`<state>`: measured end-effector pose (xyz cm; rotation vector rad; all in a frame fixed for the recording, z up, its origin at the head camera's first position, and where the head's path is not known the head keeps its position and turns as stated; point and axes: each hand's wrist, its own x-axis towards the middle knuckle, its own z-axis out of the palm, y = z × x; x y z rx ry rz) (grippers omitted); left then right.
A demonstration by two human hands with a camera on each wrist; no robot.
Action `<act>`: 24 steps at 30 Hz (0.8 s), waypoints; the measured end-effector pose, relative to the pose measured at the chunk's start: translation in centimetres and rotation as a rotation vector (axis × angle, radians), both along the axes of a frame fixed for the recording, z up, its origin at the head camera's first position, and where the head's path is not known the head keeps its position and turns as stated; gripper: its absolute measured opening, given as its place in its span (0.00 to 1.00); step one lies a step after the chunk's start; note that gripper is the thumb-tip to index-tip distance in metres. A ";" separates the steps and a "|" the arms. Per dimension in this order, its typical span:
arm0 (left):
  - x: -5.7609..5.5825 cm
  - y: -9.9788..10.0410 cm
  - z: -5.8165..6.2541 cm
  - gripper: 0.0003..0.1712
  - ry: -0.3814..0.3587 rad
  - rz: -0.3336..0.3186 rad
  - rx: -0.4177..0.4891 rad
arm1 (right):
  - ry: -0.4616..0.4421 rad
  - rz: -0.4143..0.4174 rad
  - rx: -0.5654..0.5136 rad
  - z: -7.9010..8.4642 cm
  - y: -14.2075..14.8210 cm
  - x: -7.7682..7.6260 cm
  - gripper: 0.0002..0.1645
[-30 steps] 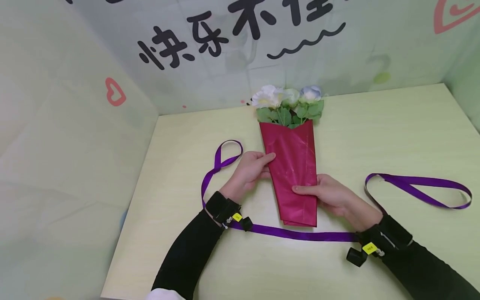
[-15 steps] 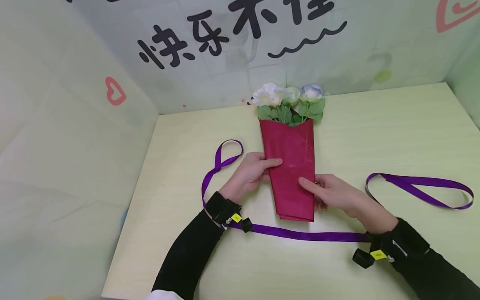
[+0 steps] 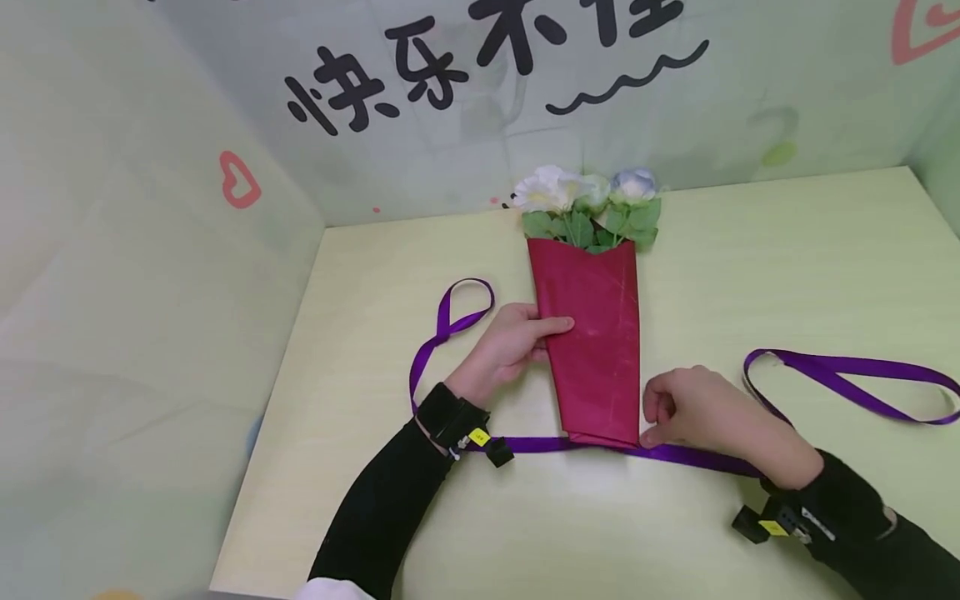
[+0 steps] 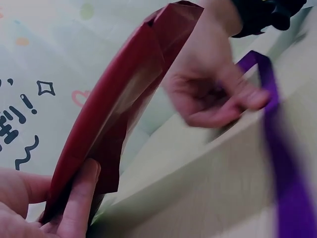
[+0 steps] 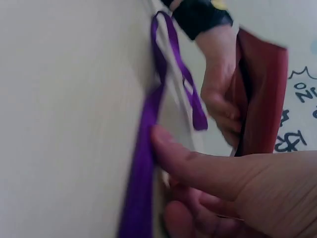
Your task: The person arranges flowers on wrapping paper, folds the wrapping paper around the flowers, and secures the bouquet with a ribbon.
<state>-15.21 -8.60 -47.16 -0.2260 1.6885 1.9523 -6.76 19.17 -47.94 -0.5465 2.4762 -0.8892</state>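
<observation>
A flower bouquet in red wrapping stands near the middle of the head view, its white and bluish flowers at the far end. My left hand grips the wrapping's left side, thumb across the front, other fingers mostly hidden behind. Beside the bouquet's lower right corner, my right hand pinches a purple ribbon between thumb and curled fingers. In the right wrist view the thumb lies against the ribbon. The ribbon runs along the bouquet's lower end, and part of it passes behind the wrapping.
One ribbon end makes a small loop on the left of the pale table; the other makes a longer loop on the right. A printed backdrop rises directly behind the table's far edge.
My right hand has let go of the bouquet, moved down and right, and taken the ribbon. The ribbon's middle stretch has shifted up to the bouquet's lower end. My left hand keeps its hold.
</observation>
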 end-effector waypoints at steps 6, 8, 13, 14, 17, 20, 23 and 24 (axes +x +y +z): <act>0.4 0.3 -0.4 0.12 -0.007 -0.016 -0.025 | 0.213 -0.127 -0.004 -0.3 0.1 -4.4 0.13; 0.5 0.4 -0.6 0.12 -0.011 -0.024 -0.036 | 0.257 -0.153 0.006 -0.4 0.2 -5.5 0.11; 0.5 0.8 -1.3 0.13 -0.004 -0.039 -0.052 | 0.307 -0.203 0.040 -0.2 0.2 -7.5 0.11; 0.5 1.0 -1.4 0.13 0.001 -0.041 -0.060 | 0.313 -0.211 0.043 -0.2 0.2 -7.8 0.12; 0.5 1.3 -1.8 0.12 0.017 -0.042 -0.103 | 0.315 -0.229 0.043 -0.1 0.4 -8.3 0.12; 0.6 1.5 -2.1 0.12 0.044 -0.044 -0.149 | 0.298 -0.229 0.038 0.0 0.8 -8.5 0.13; 0.7 1.4 -2.1 0.11 0.077 -0.073 -0.201 | 0.250 -0.227 0.020 -0.1 1.1 -8.6 0.13; 0.7 1.3 -2.0 0.11 0.086 -0.093 -0.220 | 0.231 -0.227 0.016 -0.1 1.2 -8.6 0.12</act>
